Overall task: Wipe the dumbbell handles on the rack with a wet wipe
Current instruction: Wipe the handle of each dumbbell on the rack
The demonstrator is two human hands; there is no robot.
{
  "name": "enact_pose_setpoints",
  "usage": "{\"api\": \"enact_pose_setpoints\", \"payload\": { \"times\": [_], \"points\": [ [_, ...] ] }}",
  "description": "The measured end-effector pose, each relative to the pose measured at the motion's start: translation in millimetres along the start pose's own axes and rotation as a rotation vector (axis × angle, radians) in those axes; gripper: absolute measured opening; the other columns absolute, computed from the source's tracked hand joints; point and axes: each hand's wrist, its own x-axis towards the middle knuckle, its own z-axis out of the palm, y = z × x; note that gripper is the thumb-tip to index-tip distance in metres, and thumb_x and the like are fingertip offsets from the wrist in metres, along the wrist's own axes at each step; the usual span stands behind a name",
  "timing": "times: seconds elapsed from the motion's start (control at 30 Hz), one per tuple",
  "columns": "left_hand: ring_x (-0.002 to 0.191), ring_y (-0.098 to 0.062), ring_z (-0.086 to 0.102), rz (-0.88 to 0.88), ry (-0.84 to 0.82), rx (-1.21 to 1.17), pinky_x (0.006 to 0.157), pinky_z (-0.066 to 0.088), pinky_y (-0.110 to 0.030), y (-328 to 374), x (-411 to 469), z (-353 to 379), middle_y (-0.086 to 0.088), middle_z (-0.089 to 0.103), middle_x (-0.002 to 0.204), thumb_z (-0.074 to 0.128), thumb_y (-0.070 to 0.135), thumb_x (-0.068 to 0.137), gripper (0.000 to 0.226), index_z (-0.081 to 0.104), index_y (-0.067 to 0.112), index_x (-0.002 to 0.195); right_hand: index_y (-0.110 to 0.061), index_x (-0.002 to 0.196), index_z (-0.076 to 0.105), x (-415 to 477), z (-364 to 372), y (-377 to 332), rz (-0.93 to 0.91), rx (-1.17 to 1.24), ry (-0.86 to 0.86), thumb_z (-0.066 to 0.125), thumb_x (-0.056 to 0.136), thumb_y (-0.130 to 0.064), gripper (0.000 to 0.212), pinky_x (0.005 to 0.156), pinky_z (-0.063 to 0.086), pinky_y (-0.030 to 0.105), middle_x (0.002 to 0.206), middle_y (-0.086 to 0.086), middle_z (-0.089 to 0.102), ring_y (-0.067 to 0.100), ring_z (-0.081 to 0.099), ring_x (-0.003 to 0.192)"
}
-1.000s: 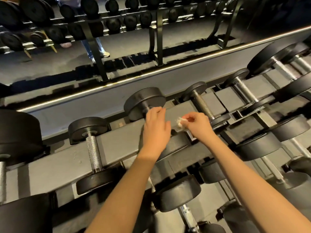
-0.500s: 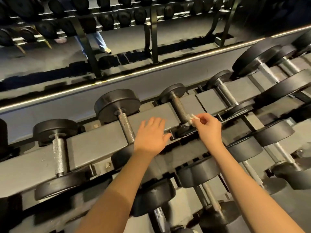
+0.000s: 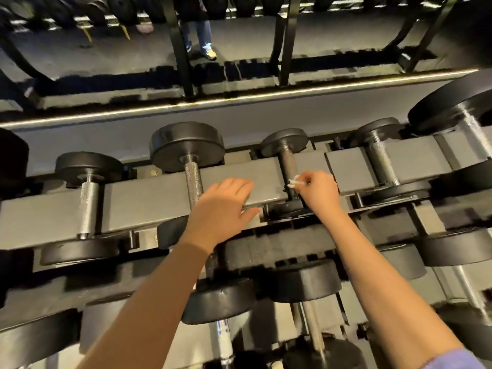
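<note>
Black dumbbells lie across the grey rack bar (image 3: 149, 206) in a row. My right hand (image 3: 320, 193) pinches a small crumpled white wet wipe (image 3: 294, 182) against the dark handle (image 3: 288, 166) of a small dumbbell right of centre. My left hand (image 3: 223, 211) rests flat with straight fingers on the rack bar, just right of the knurled handle (image 3: 193, 182) of a bigger dumbbell. Further left sits another dumbbell with a bright knurled handle (image 3: 87, 206). The lower part of the wiped handle is hidden behind my right hand.
More dumbbells (image 3: 383, 166) fill the upper row to the right and a lower tier (image 3: 303, 283) below my arms. Behind the rack a mirror shows another rack and a standing person's legs (image 3: 202, 35). A lit strip (image 3: 239, 98) runs along the mirror's base.
The view has shifted right along the rack. My left hand left the bigger dumbbell's handle and now lies on the bar. My right hand carried the wipe onto the small dumbbell's handle.
</note>
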Motion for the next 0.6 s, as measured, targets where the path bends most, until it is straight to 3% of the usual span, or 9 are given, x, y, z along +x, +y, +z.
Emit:
{"api": "enact_pose_setpoints", "payload": {
  "times": [0.1,0.27,0.33,0.43,0.53,0.6],
  "points": [
    [0.123,-0.016,0.047,-0.017,-0.012,0.009,0.099,0.039,-0.031,-0.4,0.7,-2.4,0.005,0.05,0.136,0.04,0.051,0.095,0.055,0.045,0.02,0.14,-0.007,0.099,0.07,10.5,-1.6,-6.4,-0.013,0.135,0.035,0.059,0.091,-0.014,0.016,0.063,0.038,0.025,0.088,0.012,0.068,0.019,0.057,0.074],
    [0.129,-0.012,0.037,-0.021,-0.077,-0.003,0.105,0.03,-0.029,-0.2,3.4,-2.5,0.008,0.041,0.142,0.033,0.052,0.098,0.055,0.033,0.023,0.145,-0.006,0.109,0.068,36.0,-0.6,-21.9,-0.066,0.284,0.104,0.057,0.092,-0.017,0.023,0.073,0.044,0.026,0.094,0.008,0.068,0.019,0.061,0.086],
    [0.13,-0.012,0.035,-0.028,-0.088,-0.01,0.107,0.029,-0.029,-0.1,3.5,-2.7,0.007,0.039,0.143,0.031,0.052,0.098,0.056,0.031,0.024,0.146,-0.003,0.096,0.072,36.8,-0.5,-17.8,-0.075,0.313,0.066,0.058,0.092,-0.022,0.024,0.07,0.045,0.028,0.086,0.011,0.069,0.02,0.061,0.079],
    [0.133,-0.012,0.033,-0.033,-0.107,-0.012,0.109,0.028,-0.03,0.6,3.5,-3.5,0.007,0.037,0.145,0.03,0.053,0.098,0.057,0.028,0.024,0.147,0.003,0.067,0.064,22.7,-3.5,-3.7,-0.089,0.263,-0.028,0.058,0.091,-0.021,0.034,0.055,0.035,0.028,0.06,0.012,0.057,0.016,0.048,0.056],
    [0.135,-0.012,0.031,-0.043,-0.119,-0.016,0.11,0.025,-0.03,1.4,3.4,-4.0,0.006,0.035,0.147,0.031,0.052,0.098,0.057,0.027,0.024,0.148,0.001,0.077,0.07,14.9,-7.7,5.7,-0.077,0.21,-0.086,0.059,0.09,-0.012,0.022,0.049,0.038,0.012,0.073,0.011,0.064,0.016,0.053,0.064],
    [0.135,-0.012,0.03,-0.048,-0.125,-0.02,0.11,0.024,-0.029,1.7,3.4,-3.9,0.006,0.035,0.148,0.031,0.052,0.099,0.057,0.028,0.023,0.148,0.003,0.085,0.071,19.6,-8.6,0.3,-0.076,0.245,-0.048,0.059,0.09,-0.009,0.018,0.055,0.044,0.011,0.082,0.012,0.068,0.02,0.058,0.069]
  ]
}}
